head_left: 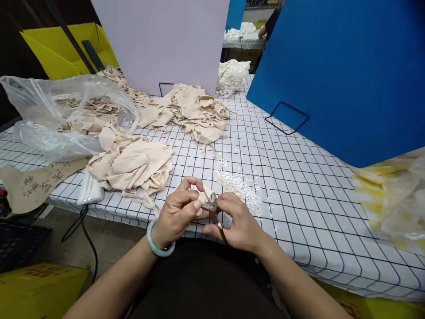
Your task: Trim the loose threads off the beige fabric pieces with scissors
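My left hand (pixel 175 212), with a pale green bangle at the wrist, pinches a small beige fabric piece (pixel 200 201) at the table's near edge. My right hand (pixel 237 221) grips small metal thread snips (pixel 214 208), their blades at the fabric piece. A trail of beige strap runs from the piece toward a beige fabric pile (pixel 131 164) just left of my hands. White trimmings (pixel 237 186) lie scattered on the table right behind my hands.
A second beige pile (pixel 192 110) lies further back, a clear plastic bag of fabric (pixel 66 115) at left, a white phone (pixel 89 189) with cable near the edge. Blue board (pixel 338 66) stands right, white board (pixel 162 40) behind. Another person's arm (pixel 264 30) shows far back.
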{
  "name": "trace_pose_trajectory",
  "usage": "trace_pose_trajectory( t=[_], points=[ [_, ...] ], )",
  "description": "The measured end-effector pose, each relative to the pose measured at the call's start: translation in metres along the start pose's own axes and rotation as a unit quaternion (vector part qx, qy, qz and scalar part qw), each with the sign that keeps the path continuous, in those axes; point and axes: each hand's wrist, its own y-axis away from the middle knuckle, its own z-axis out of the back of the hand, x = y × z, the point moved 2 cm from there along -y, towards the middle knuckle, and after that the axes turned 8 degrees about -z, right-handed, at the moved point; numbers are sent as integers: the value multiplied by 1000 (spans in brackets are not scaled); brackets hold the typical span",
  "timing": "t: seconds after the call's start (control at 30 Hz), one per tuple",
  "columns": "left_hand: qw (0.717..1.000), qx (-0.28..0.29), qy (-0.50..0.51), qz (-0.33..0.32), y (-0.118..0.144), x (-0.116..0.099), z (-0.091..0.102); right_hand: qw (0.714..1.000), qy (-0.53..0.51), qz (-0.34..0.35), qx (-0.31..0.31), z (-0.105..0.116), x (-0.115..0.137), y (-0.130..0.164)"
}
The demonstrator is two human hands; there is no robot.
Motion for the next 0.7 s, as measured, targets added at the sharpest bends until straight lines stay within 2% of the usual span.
trace_pose_trajectory(
  t=[0.17,0.43,0.7],
  points=[
    [998,54,30,8,-4,2,-1,1000,7,2,1,4,-1,0],
    [995,87,37,18,-8,7,-1,1000,11,20,-9,7,-5,1],
    [993,111,45,-6,-5,7,0,999,1,32,-23,5,-3,6]
  ],
)
